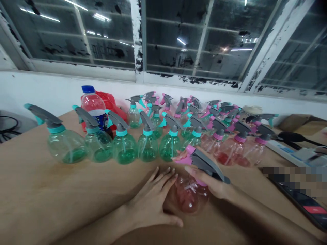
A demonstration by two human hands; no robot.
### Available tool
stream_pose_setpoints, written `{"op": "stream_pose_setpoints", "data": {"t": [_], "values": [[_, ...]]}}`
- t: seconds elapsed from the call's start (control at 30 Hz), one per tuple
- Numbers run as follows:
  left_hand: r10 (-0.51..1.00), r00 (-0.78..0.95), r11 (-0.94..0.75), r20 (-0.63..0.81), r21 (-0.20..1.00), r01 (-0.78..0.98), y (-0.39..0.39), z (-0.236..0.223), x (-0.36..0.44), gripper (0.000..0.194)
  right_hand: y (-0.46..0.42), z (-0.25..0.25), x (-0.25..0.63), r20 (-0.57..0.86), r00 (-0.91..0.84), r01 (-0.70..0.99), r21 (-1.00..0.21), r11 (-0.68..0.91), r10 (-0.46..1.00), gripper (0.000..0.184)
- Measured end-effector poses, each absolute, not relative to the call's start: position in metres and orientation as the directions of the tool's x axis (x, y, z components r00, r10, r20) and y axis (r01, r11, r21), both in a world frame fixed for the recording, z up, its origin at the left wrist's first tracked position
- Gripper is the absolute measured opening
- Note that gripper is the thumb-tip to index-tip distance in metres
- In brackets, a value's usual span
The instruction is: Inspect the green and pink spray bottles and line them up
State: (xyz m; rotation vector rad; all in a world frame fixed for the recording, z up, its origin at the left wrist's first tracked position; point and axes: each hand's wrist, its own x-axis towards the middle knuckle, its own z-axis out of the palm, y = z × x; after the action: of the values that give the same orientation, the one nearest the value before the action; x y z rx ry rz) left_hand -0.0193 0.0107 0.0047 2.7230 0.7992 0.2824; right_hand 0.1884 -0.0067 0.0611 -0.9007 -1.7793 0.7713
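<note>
A clear spray bottle (pixel 190 197) with a pink collar, grey-and-pink trigger head and a little pinkish-red liquid stands close to me. My right hand (pixel 211 178) is wrapped round its neck, just under the spray head. To the left of the bottle, my left hand (pixel 155 197) spreads over the table with fingers apart, fingertips near the bottle's side. Behind both hands runs a row of spray bottles: several teal-collared ones with green liquid, such as this green spray bottle (pixel 125 148), and pink-collared ones with red liquid, such as this red spray bottle (pixel 232 149), at the right.
More spray bottles (pixel 155 119) crowd behind the row, by the wall. A large bottle with a blue cap (pixel 88 89) and a red plastic bag (pixel 109 103) stand at back left. On the right lie a white power strip (pixel 286 151), a phone (pixel 296 197) and a cardboard box (pixel 304 124).
</note>
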Motion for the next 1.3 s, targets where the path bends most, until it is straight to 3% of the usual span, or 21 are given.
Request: {"op": "stream_pose_setpoints", "data": {"t": [0.13, 0.5, 1.07, 1.3], "values": [[0.598, 0.795, -0.777, 0.106, 0.323, 0.541, 0.010, 0.003, -0.019, 0.104, -0.006, 0.065, 0.188, 0.421, -0.235, 0.283, -0.833, 0.476, 0.876, 0.012], [0.646, 0.750, -0.755, 0.139, 0.255, 0.604, 0.010, -0.002, -0.018, 0.091, 0.001, 0.067, 0.187, 0.437, -0.271, 0.159, -0.858, 0.488, 0.858, 0.022], [0.631, 0.756, -0.775, 0.174, 0.185, 0.604, 0.010, -0.002, -0.019, 0.077, 0.002, 0.064, 0.188, 0.502, -0.261, 0.171, -0.817, 0.551, 0.825, 0.031], [0.623, 0.765, -0.781, 0.161, 0.180, 0.598, 0.010, -0.004, -0.020, 0.078, 0.000, 0.061, 0.190, 0.447, -0.256, 0.200, -0.843, 0.500, 0.857, 0.021]]}}
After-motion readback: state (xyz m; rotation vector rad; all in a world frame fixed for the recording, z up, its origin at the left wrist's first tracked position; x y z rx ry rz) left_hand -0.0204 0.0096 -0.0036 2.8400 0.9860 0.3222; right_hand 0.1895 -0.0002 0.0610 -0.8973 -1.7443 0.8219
